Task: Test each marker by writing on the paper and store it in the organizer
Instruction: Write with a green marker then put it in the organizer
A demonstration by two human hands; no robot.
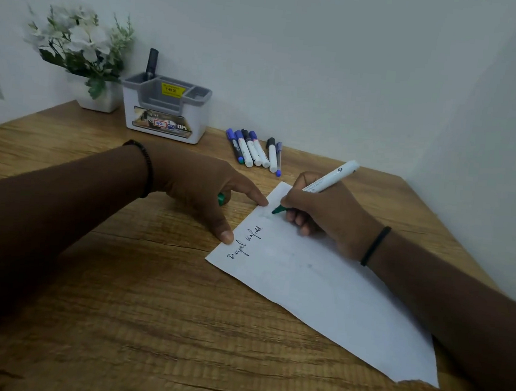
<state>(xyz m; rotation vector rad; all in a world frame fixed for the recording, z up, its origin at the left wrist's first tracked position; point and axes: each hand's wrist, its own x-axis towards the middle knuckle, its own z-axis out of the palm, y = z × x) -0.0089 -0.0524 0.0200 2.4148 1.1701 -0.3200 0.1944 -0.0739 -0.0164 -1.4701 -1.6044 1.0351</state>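
My right hand [326,216] grips a white marker [332,178] with a green tip, the tip touching the far corner of the white paper [320,286]. Dark handwriting runs along the paper's left edge. My left hand [202,184] holds the paper's edge down with forefinger and thumb, and a green cap [221,199] shows under its curled fingers. Several capped markers [254,148] with blue and black caps lie in a row by the wall. The grey-and-white organizer [166,111] stands at the back with one dark marker [151,63] upright in its left slot.
A white pot of white artificial flowers [83,49] stands left of the organizer. The wooden table [149,310] meets the walls at the back and right. The paper's near end has a torn corner near the right forearm.
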